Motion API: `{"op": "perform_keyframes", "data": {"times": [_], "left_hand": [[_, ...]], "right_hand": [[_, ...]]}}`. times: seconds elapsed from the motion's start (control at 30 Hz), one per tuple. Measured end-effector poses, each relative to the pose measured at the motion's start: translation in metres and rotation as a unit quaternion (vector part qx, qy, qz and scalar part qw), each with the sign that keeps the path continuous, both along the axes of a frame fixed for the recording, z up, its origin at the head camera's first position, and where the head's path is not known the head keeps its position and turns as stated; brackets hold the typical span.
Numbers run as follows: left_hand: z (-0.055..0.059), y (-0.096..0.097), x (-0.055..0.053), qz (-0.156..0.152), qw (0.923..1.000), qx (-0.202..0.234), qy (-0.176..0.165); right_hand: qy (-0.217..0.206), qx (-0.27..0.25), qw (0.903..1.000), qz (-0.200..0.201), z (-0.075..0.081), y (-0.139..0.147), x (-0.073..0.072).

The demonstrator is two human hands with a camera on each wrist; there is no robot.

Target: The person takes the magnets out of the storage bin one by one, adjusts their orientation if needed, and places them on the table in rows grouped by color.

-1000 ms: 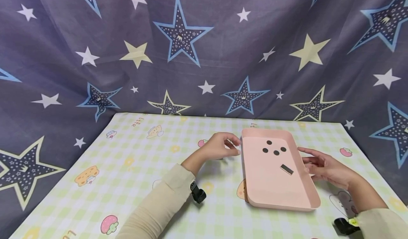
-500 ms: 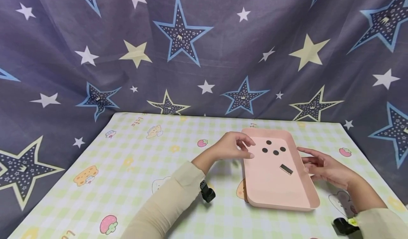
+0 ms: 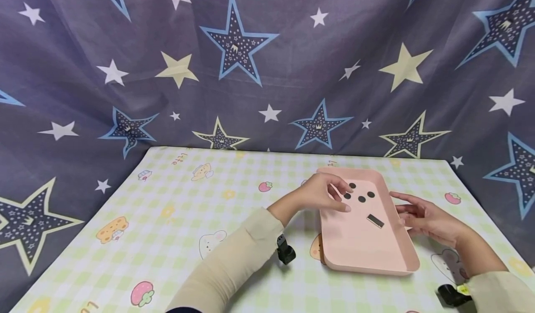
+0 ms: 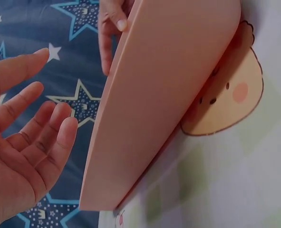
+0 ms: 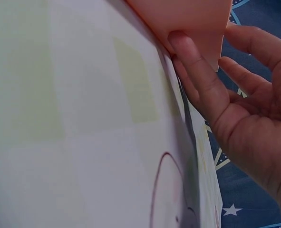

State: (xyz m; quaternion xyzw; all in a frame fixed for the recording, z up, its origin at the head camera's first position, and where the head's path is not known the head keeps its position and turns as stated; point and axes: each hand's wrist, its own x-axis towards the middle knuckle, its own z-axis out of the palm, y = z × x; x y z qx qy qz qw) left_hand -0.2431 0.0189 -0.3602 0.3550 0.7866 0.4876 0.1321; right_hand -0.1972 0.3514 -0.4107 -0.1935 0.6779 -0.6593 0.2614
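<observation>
A pale pink rectangular tray (image 3: 359,252) lies on the table. Several small black discs (image 3: 362,199) are in its far half, flat on the bottom. Nearer the tray's right wall lies a small dark rectangular piece (image 3: 375,221) with a shiny light edge. My left hand (image 3: 319,193) hovers over the left wall, its fingers loosely bent and holding nothing. Its fingertips come close to the leftmost disc in the head view; contact cannot be told. My right hand (image 3: 434,222) touches the outside of the right wall with extended fingers, seen against the tray in the right wrist view.
A green-checked cloth with cartoon prints covers the table (image 3: 167,248). Behind it hangs a dark curtain (image 3: 267,71) patterned with stars. Black wrist cameras sit below the left wrist (image 3: 286,252) and the right wrist (image 3: 453,296).
My left hand has moved right, from beside the tray's left wall to over the tray near the discs. The right hand, tray, discs and dark piece have stayed in place.
</observation>
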Motion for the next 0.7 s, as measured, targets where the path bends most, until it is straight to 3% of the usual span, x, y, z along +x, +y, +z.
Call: {"op": "perform_keyframes", "data": {"times": [0.33, 0.57, 0.7], "left_hand": [[-0.005, 0.021, -0.001, -0.002, 1.0, -0.003, -0.005], [0.001, 0.034, -0.001, -0.026, 0.9996, -0.001, 0.012], [0.002, 0.042, -0.001, -0.037, 0.9992, 0.01, 0.003]], "right_hand": [[-0.002, 0.005, 1.0, -0.001, 0.001, 0.0, 0.0], [-0.005, 0.023, 0.9996, -0.013, 0.003, -0.001, 0.001], [0.0, 0.01, 0.9999, 0.0, 0.003, -0.001, 0.001]]}}
